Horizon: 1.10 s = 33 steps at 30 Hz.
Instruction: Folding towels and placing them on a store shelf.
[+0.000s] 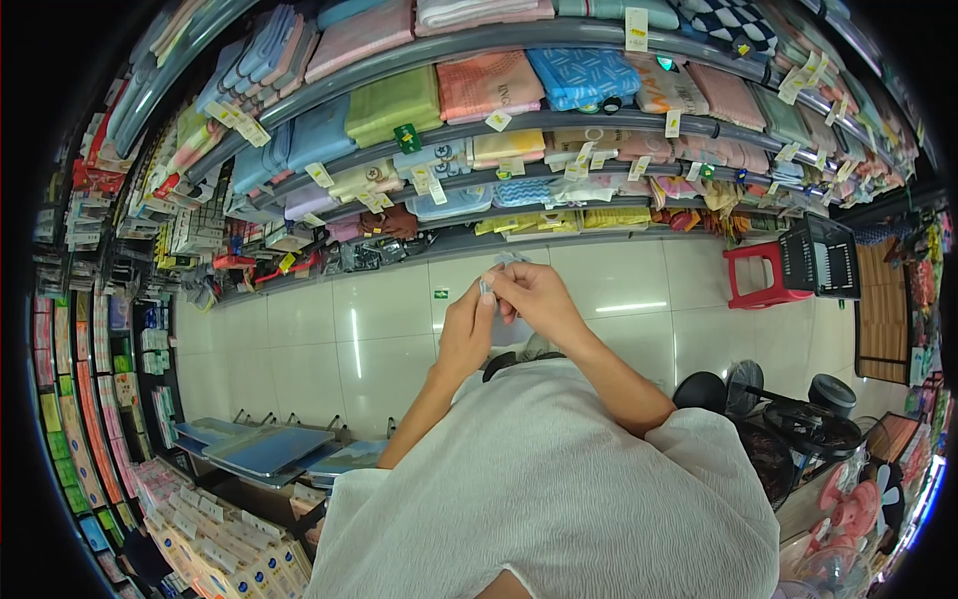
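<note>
In front of my chest, my left hand (470, 322) and my right hand (540, 293) meet. Both pinch a small, soft light-grey piece (485, 287), with thumbs and fingertips close together. Some of it shows beyond my knuckles, and the fingers cover much of the rest. Whether it is cloth or thin plastic I cannot tell. Pale tiled floor (389, 299) lies below the hands.
Ahead run shelves of folded towels (490, 82) with hanging price tags. A black basket (819, 254) rests on a red stool (763, 277) at the right. Electric fans (812, 427) stand lower right; flat blue-topped boards (262, 449) lie lower left beside packaged goods (224, 539).
</note>
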### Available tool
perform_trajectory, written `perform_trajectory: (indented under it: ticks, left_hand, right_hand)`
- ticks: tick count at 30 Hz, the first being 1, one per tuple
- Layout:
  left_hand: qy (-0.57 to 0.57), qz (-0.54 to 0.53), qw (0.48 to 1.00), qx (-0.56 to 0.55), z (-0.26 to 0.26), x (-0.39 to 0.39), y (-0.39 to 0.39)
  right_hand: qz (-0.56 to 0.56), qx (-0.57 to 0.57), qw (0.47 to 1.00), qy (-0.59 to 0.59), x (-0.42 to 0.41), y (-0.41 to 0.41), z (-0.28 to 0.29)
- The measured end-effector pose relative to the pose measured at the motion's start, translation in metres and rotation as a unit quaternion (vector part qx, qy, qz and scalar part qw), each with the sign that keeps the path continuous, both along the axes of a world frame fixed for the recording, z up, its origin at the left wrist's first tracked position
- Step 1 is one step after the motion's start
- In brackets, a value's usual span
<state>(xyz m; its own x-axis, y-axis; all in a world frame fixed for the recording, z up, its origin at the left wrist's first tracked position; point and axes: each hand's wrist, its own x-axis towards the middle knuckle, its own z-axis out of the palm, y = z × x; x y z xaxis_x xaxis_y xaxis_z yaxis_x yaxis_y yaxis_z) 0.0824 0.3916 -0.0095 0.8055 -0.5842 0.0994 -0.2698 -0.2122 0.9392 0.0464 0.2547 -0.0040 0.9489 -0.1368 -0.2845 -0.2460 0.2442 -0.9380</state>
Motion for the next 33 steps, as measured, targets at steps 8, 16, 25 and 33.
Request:
perform_trajectory:
  ticks: [8, 16, 25, 33]
  left_hand:
    - [0.104, -0.042, 0.994, -0.003, 0.005, 0.022, 0.019]
    - [-0.023, -0.166, 0.983, 0.073, 0.065, 0.058, 0.046]
    - [-0.297, -0.223, 0.920, 0.126, 0.130, 0.076, 0.062]
    - [-0.409, -0.008, 0.892, 0.191, 0.127, 0.106, 0.106]
  right_hand:
    - [0.031, 0.024, 0.996, -0.077, -0.007, -0.002, 0.007]
    - [0.060, -0.250, 0.934, -0.247, -0.016, -0.029, 0.000]
    - [0.146, -0.360, 0.888, -0.248, -0.003, -0.010, -0.005]
    - [0.104, -0.302, 0.933, -0.165, -0.010, -0.019, -0.030]
